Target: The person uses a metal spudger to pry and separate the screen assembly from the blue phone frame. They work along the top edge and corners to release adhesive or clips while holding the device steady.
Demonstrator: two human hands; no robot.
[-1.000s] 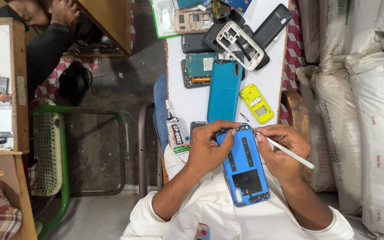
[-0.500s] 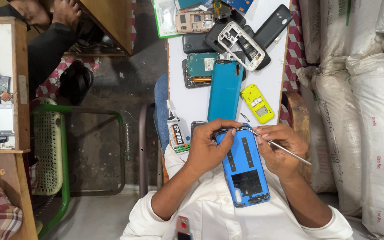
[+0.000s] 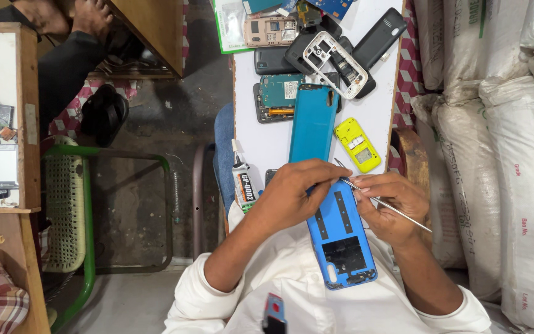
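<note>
Lying face-down over the lap, at the near edge of the white table [image 3: 261, 139], the blue phone back cover [image 3: 341, 238] is gripped at its top end by the left hand [image 3: 292, 198], fingers closed on it. The right hand [image 3: 390, 204] pinches thin metal tweezers [image 3: 384, 204]; their tip seems to touch the cover's top. Beyond lie a teal cover [image 3: 312, 120] and a yellow phone shell [image 3: 357, 145].
</note>
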